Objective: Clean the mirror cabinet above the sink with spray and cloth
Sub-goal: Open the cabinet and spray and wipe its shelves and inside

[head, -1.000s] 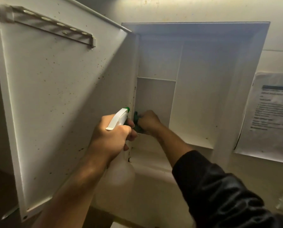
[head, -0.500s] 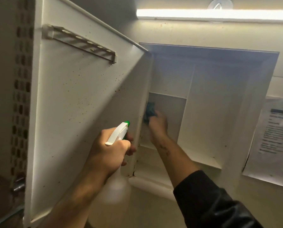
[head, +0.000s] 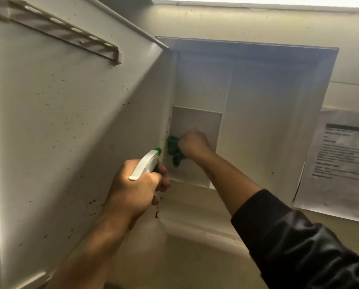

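Note:
The white cabinet (head: 268, 122) stands open, its door (head: 70, 122) swung out to the left, the inner side speckled with dark spots. My left hand (head: 132, 190) grips a spray bottle (head: 147, 163) with a white trigger head and green nozzle, just in front of the door's hinge edge. My right hand (head: 193, 142) holds a bunched green cloth (head: 174, 150) against the left inner wall of the lower left compartment. The bottle's clear body (head: 151, 236) hangs below my left hand.
A slotted rack (head: 66, 36) is fixed high on the inside of the door. A printed paper notice (head: 339, 163) hangs on the wall right of the cabinet. A light strip (head: 258, 1) runs above. Shelves divide the cabinet inside.
My right hand with the cloth went up the left inner wall and has come back down lower in the compartment. My left hand keeps the bottle in much the same spot.

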Demonstrator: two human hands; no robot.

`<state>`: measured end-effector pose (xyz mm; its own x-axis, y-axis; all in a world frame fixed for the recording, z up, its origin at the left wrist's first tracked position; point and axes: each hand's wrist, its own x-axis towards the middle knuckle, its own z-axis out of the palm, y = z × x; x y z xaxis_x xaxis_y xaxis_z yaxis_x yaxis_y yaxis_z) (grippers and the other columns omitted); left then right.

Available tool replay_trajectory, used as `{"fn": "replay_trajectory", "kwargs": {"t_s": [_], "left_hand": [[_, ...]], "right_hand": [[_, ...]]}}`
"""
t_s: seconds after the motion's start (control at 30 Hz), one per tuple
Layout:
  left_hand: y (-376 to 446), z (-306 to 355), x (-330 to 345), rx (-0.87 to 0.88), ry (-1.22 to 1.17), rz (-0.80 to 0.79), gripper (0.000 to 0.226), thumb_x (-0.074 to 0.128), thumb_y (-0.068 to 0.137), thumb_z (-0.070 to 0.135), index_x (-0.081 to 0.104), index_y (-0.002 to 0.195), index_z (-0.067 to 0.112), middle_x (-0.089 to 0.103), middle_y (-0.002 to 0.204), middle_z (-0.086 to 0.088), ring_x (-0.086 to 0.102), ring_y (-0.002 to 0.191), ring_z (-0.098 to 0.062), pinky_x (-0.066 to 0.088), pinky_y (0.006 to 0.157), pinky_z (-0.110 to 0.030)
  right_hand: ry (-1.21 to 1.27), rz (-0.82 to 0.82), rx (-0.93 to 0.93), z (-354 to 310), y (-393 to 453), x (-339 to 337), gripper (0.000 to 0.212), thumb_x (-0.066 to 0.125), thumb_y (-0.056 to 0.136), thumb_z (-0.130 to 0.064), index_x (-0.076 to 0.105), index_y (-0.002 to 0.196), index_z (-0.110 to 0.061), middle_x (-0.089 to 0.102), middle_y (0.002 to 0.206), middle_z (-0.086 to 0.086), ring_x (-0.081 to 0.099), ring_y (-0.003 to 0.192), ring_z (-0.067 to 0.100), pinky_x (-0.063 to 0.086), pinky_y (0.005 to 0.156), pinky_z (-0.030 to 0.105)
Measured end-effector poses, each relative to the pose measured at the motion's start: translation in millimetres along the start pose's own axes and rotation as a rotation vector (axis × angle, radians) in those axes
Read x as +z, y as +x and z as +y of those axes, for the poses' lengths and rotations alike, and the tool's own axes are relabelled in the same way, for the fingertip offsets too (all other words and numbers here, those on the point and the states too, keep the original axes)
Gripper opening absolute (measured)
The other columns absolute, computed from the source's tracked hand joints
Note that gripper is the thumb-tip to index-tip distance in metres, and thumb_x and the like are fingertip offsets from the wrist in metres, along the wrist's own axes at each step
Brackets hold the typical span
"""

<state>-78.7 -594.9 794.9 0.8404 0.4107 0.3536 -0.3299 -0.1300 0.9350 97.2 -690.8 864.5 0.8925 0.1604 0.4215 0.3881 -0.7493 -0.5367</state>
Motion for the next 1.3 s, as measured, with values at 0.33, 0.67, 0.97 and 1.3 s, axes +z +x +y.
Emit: {"fn": "replay_trajectory", "kwargs": {"t_s": [0.33, 0.67, 0.97, 1.3], "left_hand": [[7.8, -9.6, -10.7, -0.034, 0.024, 0.043, 0.018, 0.056, 0.072, 0.000, 0.070, 0.079, 0.010, 0.072, 0.065, -0.005, 0.064, 0.063, -0.014, 0.047, 0.053, -0.031], [3.2, -8.9, -11.8, -0.037, 0.057, 0.029, 0.020, 0.055, 0.076, -0.003, 0.069, 0.085, 0.009, 0.072, 0.066, -0.004, 0.064, 0.062, -0.012, 0.044, 0.049, -0.027], [-4.9, -4.0, -2.7, -0.017, 0.074, -0.026, 0.028, 0.052, 0.061, 0.013, 0.070, 0.083, 0.010, 0.073, 0.065, -0.005, 0.066, 0.061, -0.012, 0.045, 0.048, -0.028], [-1.1, -15.0, -15.4, -0.007, 0.082, -0.009, 0.021, 0.054, 0.081, -0.007, 0.069, 0.083, 0.007, 0.071, 0.064, -0.007, 0.065, 0.061, -0.013, 0.044, 0.047, -0.027]], "right_hand": [[0.250, 0.242, -0.185, 26.6, -3.9, 63.6, 0.017, 0.057, 0.082, 0.007, 0.071, 0.084, -0.002, 0.066, 0.076, 0.005, 0.060, 0.065, 0.014, 0.049, 0.052, 0.013], [0.040, -0.029, -0.029, 33.3, -3.1, 67.0, 0.019, 0.064, 0.084, -0.003, 0.073, 0.100, -0.008, 0.064, 0.083, 0.004, 0.056, 0.066, 0.014, 0.034, 0.046, 0.014], [-0.083, -0.246, -0.090, 29.9, -14.9, 39.8, 0.009, 0.064, 0.086, -0.010, 0.071, 0.091, -0.009, 0.068, 0.086, 0.006, 0.065, 0.077, 0.019, 0.054, 0.059, 0.026], [-0.232, 0.117, -0.259, 16.1, -2.6, 13.3, 0.018, 0.066, 0.088, -0.016, 0.067, 0.105, -0.012, 0.062, 0.090, 0.004, 0.055, 0.072, 0.015, 0.043, 0.062, 0.025]]}}
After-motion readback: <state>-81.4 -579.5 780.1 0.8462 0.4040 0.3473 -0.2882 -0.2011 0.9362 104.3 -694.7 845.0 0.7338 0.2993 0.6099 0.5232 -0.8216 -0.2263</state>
